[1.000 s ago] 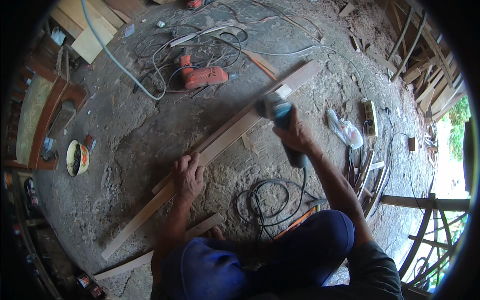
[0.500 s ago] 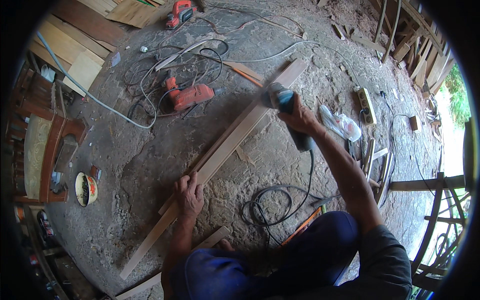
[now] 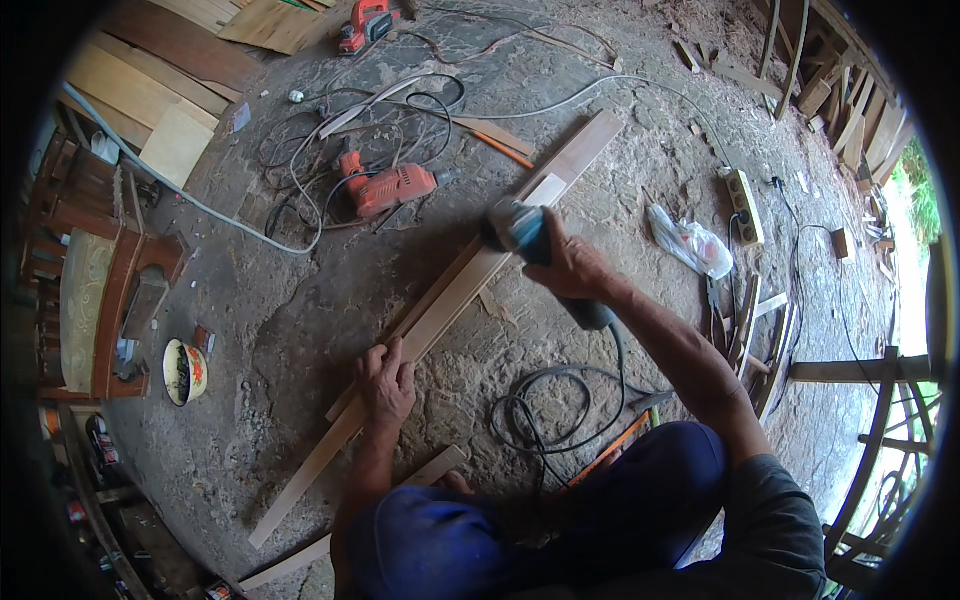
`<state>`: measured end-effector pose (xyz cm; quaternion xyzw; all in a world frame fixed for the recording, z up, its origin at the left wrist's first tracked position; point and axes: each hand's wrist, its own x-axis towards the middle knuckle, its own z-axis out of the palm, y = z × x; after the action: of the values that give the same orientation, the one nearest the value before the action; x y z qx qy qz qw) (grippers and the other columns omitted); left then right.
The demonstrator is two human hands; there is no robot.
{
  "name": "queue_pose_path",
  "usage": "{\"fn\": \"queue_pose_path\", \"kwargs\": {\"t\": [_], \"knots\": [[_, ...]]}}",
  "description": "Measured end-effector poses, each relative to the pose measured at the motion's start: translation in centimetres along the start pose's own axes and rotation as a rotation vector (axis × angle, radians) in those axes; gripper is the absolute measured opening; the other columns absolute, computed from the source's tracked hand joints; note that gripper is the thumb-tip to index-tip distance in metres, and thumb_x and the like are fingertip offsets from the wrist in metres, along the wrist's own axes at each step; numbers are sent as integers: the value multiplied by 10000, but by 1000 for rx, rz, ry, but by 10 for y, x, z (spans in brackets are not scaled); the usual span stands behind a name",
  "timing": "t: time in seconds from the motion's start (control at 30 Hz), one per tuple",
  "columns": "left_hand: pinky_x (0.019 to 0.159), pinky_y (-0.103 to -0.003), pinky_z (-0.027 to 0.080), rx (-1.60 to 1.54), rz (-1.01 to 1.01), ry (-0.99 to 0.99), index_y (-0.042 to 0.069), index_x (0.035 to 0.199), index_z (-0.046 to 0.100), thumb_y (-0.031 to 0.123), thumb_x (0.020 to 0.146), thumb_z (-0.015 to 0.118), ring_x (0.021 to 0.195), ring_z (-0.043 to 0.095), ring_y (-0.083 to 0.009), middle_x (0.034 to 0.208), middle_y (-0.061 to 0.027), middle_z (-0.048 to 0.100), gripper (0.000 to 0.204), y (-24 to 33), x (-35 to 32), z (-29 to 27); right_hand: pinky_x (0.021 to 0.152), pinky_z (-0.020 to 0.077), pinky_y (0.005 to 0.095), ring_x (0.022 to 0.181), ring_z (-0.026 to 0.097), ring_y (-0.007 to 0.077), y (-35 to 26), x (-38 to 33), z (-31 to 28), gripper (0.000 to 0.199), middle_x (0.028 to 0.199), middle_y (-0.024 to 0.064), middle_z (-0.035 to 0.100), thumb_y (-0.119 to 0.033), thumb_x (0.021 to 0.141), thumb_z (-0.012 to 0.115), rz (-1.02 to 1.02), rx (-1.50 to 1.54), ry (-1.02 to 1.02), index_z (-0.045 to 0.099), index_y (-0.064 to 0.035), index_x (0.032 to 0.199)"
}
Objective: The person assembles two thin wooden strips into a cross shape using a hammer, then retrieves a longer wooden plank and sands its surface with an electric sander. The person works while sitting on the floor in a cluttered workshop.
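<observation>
A long pale wooden strip (image 3: pixel 455 306) lies slanting on top of a browner board (image 3: pixel 592 140) on the rough floor. My left hand (image 3: pixel 385 385) grips the strip toward its near end, fingers curled over the wood. In my right hand (image 3: pixel 575 268) is a teal-and-black angle grinder (image 3: pixel 528 230). Its head is over the far part of the strip, with the disc side blurred, so I cannot tell whether it touches the wood. The grinder's black cord (image 3: pixel 530 425) drops from the tool's rear and lies coiled near my knee.
A red power drill (image 3: pixel 392 190) lies among tangled cables left of the boards; a red planer (image 3: pixel 366 28) is farther off. To the right are a plastic bag (image 3: pixel 697 248) and a power strip (image 3: pixel 744 205). An enamel bowl (image 3: pixel 190 372) and carved wooden furniture (image 3: pixel 105 310) stand left.
My right hand has brought the grinder nearer along the strip, down and to the left, uncovering the strip's far end. My left hand keeps its hold on the wood.
</observation>
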<state>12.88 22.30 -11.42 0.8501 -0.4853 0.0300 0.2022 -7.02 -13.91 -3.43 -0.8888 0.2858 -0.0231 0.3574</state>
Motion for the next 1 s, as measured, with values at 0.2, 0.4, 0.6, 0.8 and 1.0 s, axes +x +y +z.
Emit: {"fn": "queue_pose_path", "kwargs": {"t": [0.2,0.4,0.6,0.8,1.0], "knots": [[956,-497,438,14,21,5,108,1366,650,278,936,667,1076,528,-356,1186,-117,568,463,-1,0,0,940,560,513,1042,689,493,-38,-20,28,1109,1174,369,653,-432,854,745,-113,-85,-100,71,47,1592],[955,-497,438,-3,-3,-10,105,1380,639,289,941,664,1076,527,-360,1190,-121,566,476,-2,0,1,886,585,495,1006,707,474,18,5,-15,1108,1114,363,673,-403,853,766,74,-3,73,66,53,1580],[955,-510,442,1,37,10,101,1382,631,296,951,655,1077,527,-370,1201,-134,565,474,-4,1,2,912,540,487,1035,699,464,59,31,-51,1043,1075,328,697,-470,829,749,137,-8,295,200,67,1535],[954,-514,445,1,30,16,109,1371,634,294,955,652,1082,527,-377,1205,-137,567,456,-3,2,1,902,544,507,1016,698,489,50,15,-38,1066,1073,328,699,-475,828,750,135,-10,246,174,65,1544],[971,-513,434,-8,6,-25,64,1393,615,255,941,656,1093,509,-387,1201,-159,545,492,1,1,-3,917,557,522,995,698,502,9,-18,12,1111,1055,338,694,-389,839,781,-11,-24,110,79,18,1598]]}}
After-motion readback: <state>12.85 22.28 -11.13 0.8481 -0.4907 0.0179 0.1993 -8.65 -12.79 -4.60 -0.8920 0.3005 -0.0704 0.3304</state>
